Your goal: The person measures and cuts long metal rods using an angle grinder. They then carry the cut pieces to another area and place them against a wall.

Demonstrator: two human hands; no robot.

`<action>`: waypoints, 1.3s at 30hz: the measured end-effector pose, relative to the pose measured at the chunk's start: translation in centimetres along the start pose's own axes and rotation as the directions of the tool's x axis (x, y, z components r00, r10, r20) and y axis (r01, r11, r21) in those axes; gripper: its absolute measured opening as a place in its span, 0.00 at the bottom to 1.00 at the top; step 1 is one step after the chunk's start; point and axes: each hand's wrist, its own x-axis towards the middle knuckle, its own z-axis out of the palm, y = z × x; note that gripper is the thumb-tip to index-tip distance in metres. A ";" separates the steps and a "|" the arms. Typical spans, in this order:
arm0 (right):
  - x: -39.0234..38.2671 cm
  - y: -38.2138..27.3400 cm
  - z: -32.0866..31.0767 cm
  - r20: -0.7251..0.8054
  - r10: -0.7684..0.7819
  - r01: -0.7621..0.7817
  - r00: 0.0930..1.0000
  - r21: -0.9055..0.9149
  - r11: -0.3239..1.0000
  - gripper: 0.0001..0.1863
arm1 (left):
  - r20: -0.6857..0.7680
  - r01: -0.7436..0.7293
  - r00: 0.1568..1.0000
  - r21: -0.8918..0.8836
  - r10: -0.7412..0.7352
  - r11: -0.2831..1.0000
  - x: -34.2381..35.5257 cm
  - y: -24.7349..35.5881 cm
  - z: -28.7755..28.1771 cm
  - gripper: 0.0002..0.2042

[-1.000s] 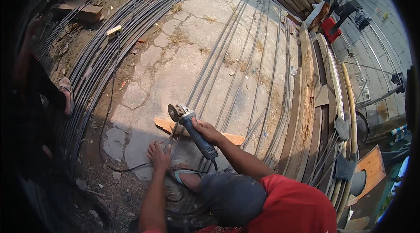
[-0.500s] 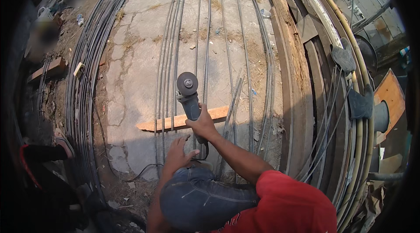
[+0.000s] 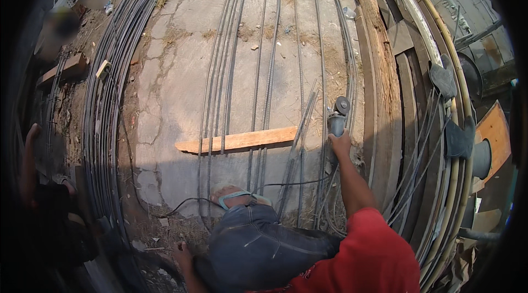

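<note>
Grips the grey angle grinder (image 3: 336,126) in the right hand (image 3: 340,143), with fingers wrapped round its body and its dark disc (image 3: 342,106) on the far side. Reaches out to the right, among the metal rods (image 3: 302,128) and just left of the long timbers (image 3: 379,62). Cannot tell whether touching rods or ground (image 3: 181,73) with the grinder. Has the left hand (image 3: 180,253) at the near left, beside the jeans (image 3: 247,243); cannot tell whether spread or curled there, holding something or bare. Trails the power cord (image 3: 300,184) leftward from the grinder, across the rods and past the sandalled foot (image 3: 237,198). Has a wooden plank (image 3: 236,141) lying crosswise to the rods, left of the grinder. Has a dense bundle of rods (image 3: 102,111) farther left, with a pale block (image 3: 103,68) on top, and another person's arm (image 3: 27,163) at the left edge.
</note>
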 end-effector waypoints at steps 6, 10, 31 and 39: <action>1.9 0.3 3.3 0.006 0.058 -0.059 0.998 0.075 0.995 0.40 | 0.013 -0.402 0.915 0.114 0.403 0.908 -4.6 12.9 0.5 0.14; 1.4 0.9 4.4 0.008 0.047 -0.048 0.999 0.035 0.998 0.42 | 0.019 -0.527 0.848 0.149 0.530 0.837 -5.2 14.9 1.9 0.15; -30.7 -27.4 11.6 0.463 -0.781 0.736 -0.420 0.676 0.005 0.20 | 0.347 -0.783 0.599 0.445 0.722 0.435 4.9 17.0 2.5 0.09; -30.2 -29.9 14.4 0.320 -0.889 0.777 -0.328 0.627 -0.060 0.21 | 0.664 -0.197 0.742 0.346 -0.091 0.917 -9.8 -3.7 0.6 0.33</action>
